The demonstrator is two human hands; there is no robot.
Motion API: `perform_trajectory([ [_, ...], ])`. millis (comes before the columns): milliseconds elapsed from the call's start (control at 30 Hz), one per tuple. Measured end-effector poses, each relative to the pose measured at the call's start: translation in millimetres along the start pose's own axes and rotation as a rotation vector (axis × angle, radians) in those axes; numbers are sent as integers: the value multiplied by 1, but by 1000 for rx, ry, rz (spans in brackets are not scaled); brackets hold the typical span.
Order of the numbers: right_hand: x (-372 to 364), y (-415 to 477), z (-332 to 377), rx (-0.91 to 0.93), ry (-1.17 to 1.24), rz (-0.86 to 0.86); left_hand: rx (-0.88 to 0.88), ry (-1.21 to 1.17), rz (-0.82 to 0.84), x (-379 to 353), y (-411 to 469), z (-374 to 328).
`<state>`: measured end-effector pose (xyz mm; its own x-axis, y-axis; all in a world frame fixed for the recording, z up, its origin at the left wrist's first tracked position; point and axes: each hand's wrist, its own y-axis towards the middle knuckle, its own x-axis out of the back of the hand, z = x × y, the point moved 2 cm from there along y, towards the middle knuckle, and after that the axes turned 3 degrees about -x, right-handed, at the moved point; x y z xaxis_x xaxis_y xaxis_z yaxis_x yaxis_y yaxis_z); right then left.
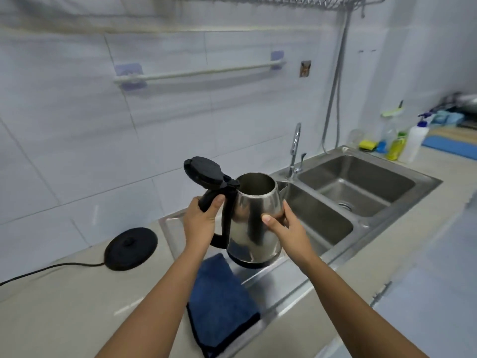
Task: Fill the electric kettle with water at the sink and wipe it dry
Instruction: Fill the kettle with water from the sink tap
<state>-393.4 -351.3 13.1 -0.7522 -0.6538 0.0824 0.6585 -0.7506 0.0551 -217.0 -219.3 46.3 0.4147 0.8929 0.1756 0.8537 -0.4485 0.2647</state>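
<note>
A steel electric kettle (pixel 251 220) with a black handle and its black lid flipped open is held upright in the air over the sink's left drainboard. My left hand (pixel 201 222) grips the black handle. My right hand (pixel 285 226) is wrapped around the kettle's steel body on the right side. A folded dark blue cloth (pixel 222 303) lies on the counter edge just below the kettle. The double steel sink (pixel 361 226) lies to the right, with a curved tap (pixel 295 148) behind it. No water runs from the tap.
The kettle's black round base (pixel 131 248) sits on the counter at left, its cord trailing left. Dish soap bottles and a yellow sponge (pixel 367 145) stand behind the right basin. A towel rail (pixel 198 72) hangs on the tiled wall.
</note>
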Motion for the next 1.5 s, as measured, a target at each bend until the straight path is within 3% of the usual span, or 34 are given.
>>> perform_trajectory([
  [267, 137, 65, -22, -61, -75, 26, 59, 18, -33, -157, 10, -3],
  [467, 201, 113, -48, -150, -140, 91, 115, 55, -76, -230, 16, 10],
  [967, 217, 207, -77, -212, -78, 226, 215, 133, -125, -281, 84, 42],
  [1067, 216, 233, -80, -252, -10, 108, 210, 139, -114, -281, 106, 52],
  [1200, 222, 297, -69, -244, -197, -98, 219, 159, -77, -284, 129, 63],
  [1500, 214, 430, -70, -193, -740, -5, 205, 151, -47, -286, 158, 88],
])
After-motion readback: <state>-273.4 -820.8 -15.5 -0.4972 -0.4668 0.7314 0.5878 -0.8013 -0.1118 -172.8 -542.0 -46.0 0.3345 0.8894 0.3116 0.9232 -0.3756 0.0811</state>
